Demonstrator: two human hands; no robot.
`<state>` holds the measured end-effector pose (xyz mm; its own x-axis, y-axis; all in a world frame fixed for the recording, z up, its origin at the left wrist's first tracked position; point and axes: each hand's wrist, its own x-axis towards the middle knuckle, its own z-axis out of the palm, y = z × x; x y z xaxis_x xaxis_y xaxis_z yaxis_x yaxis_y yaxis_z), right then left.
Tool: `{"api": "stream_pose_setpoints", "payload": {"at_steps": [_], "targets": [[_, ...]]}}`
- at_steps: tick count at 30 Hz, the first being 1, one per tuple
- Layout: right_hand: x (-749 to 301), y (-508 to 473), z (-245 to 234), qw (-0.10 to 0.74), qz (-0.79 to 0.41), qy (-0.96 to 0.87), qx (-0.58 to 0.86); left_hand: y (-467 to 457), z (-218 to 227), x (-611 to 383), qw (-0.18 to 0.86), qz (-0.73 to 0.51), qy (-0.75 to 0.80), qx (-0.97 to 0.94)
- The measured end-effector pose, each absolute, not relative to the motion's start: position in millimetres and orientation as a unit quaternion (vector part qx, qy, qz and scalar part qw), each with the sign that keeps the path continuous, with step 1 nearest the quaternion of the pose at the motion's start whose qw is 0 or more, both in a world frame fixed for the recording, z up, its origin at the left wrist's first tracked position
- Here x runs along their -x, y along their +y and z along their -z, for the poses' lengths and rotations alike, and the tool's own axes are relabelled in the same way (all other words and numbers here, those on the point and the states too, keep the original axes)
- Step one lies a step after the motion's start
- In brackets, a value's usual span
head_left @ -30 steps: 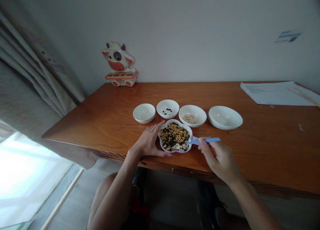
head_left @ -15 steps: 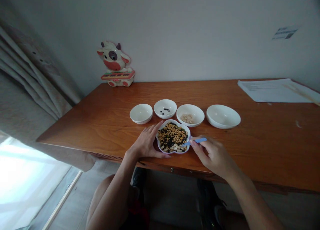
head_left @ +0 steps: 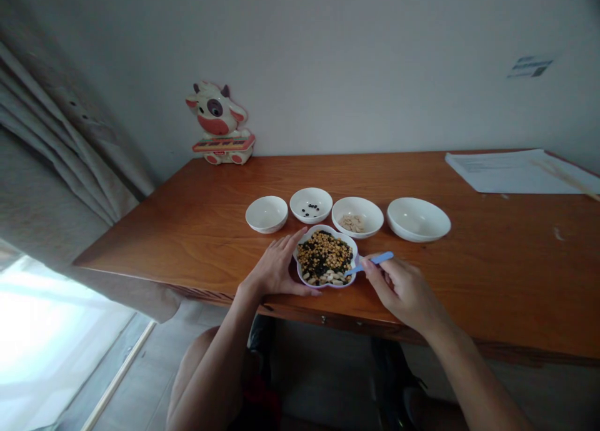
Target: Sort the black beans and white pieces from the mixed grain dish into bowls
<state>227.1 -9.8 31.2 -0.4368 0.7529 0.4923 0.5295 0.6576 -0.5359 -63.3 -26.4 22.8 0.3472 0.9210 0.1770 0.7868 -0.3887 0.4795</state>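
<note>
A flower-shaped white bowl with a lilac edge (head_left: 355,244) sits near the table's front edge. It holds a mix of black and yellow grains, with larger pale pieces (head_left: 334,277) gathered at the near side. My left hand (head_left: 275,265) wraps its left side, fingers at the far rim and thumb along the near rim. Between the thumb and fingers of my right hand (head_left: 407,288) is a slim light-blue utensil (head_left: 375,261). Its tip rests among the pale pieces at the bowl's right; whether it is a spoon or a fork I cannot tell.
Behind the bowl stand white bowls: one at left (head_left: 266,215), one with several black beans (head_left: 311,205), one with pale flat pieces (head_left: 357,217), and one at right (head_left: 419,219). A toy cow (head_left: 220,125) and paper sheets (head_left: 520,172) lie farther back.
The blue utensil's handle end has risen a little and moved right, its tip still in the bowl. My left hand keeps its place on the bowl. The view has shifted slightly.
</note>
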Motion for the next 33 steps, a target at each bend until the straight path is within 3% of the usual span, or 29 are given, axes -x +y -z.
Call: {"api": "stream_pose_setpoints", "payload": {"at_steps": [9,33], "targets": [[-215,-11,-30,0.405,-0.069,-0.813,0.412,-26,-25,62,0.161,-0.208,0.526,-0.809],[-210,-10,-26,0.408,-0.076,-0.796,0.44,-27,-25,61,0.158,-0.209,0.523,-0.811]]}}
